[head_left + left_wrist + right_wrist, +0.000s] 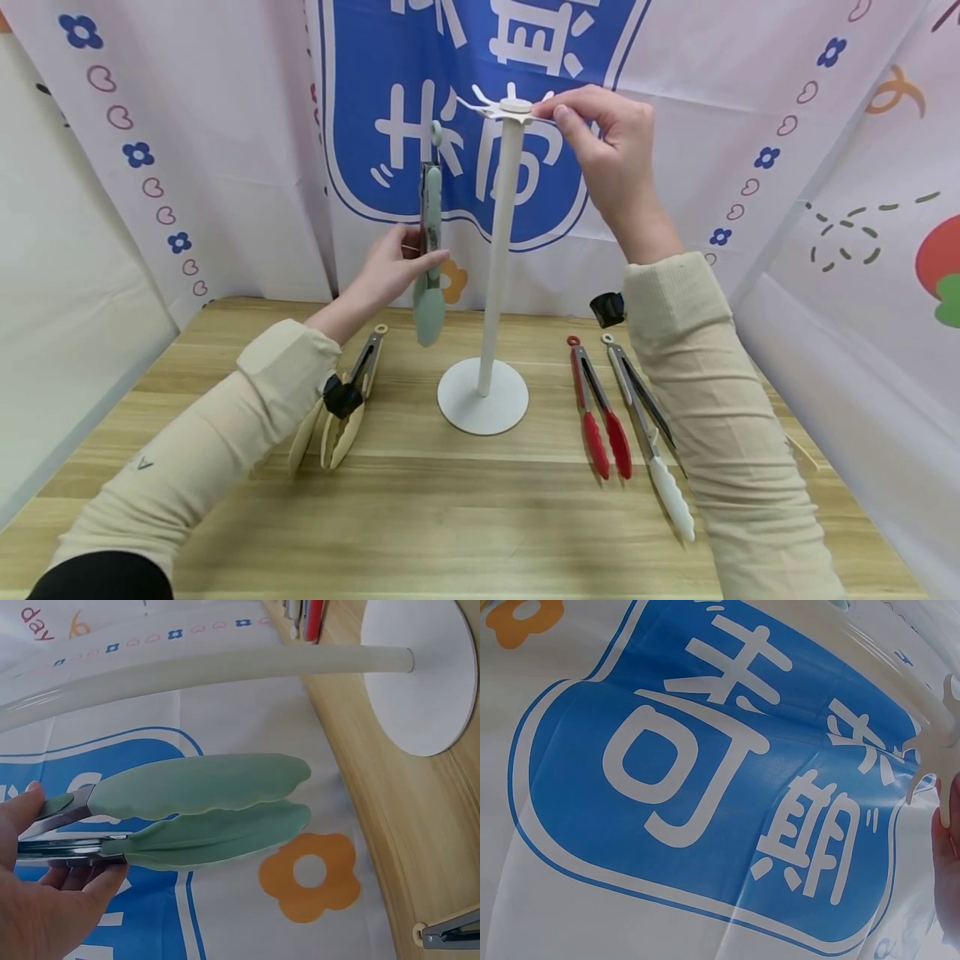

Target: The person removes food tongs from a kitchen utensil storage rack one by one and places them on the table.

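Note:
My left hand [390, 265] grips mint-green kitchen tongs [430, 217], which hang upright above the table with their ring at the top. Their two green tips [202, 784] lie close together in the left wrist view. A white stand [501, 250] with a round base [482, 417] rises just to the right of them. At its top, my right hand [618, 154] pinches one arm of the white hook ring [516, 107]. Only the edge of the right hand [949, 862] and part of the hooks [934, 754] show in the right wrist view.
Cream tongs [348, 421] lie on the wooden table [480, 517], partly behind the left sleeve. Red tongs [600, 417] and white tongs [656, 450] lie right of the base, the white ones near the right sleeve. A printed cloth [255, 167] hangs behind the table.

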Action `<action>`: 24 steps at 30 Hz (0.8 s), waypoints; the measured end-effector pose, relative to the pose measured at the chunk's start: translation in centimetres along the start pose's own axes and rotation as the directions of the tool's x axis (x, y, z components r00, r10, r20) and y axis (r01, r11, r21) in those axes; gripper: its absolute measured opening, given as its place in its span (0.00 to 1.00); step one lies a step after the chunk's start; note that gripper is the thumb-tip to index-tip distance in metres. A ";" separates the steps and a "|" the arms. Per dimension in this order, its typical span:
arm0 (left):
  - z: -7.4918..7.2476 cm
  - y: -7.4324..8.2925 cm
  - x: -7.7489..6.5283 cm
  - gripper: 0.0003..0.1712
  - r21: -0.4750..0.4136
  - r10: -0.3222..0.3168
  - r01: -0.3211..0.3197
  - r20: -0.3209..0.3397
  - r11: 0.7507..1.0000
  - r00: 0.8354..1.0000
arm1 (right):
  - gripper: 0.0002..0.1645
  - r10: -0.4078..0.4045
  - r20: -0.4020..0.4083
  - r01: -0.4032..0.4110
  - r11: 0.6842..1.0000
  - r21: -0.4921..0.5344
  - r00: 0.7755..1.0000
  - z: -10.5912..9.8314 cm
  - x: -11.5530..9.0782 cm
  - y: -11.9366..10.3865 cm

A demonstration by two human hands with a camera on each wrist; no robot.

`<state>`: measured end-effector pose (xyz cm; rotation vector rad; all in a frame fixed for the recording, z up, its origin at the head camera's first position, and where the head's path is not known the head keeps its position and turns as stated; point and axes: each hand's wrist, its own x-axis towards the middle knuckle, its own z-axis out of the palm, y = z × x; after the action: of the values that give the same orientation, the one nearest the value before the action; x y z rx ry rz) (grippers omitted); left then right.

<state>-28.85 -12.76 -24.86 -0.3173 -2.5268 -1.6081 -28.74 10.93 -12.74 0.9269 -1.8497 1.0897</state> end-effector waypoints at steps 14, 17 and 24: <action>-1.1 -1.2 -1.4 0.32 0.094 -0.047 0.050 -0.041 0.994 0.998 | 0.13 -0.005 -0.002 0.005 1.000 -0.012 1.000 0.1 -0.1 -0.1; -1.4 -1.5 -1.8 0.32 0.119 -0.039 0.044 -0.049 0.992 0.998 | 0.13 -0.005 -0.003 0.005 1.000 -0.015 1.000 0.1 -0.1 -0.1; -2.2 -2.0 -2.8 0.33 0.188 -0.046 0.059 -0.075 0.980 0.996 | 0.12 0.021 -0.020 -0.021 1.000 -0.012 1.000 0.2 0.0 -0.2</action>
<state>-26.60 -15.84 -26.27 -0.1707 -2.6280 -1.3539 -28.64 10.71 -12.78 0.8888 -1.8516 1.0954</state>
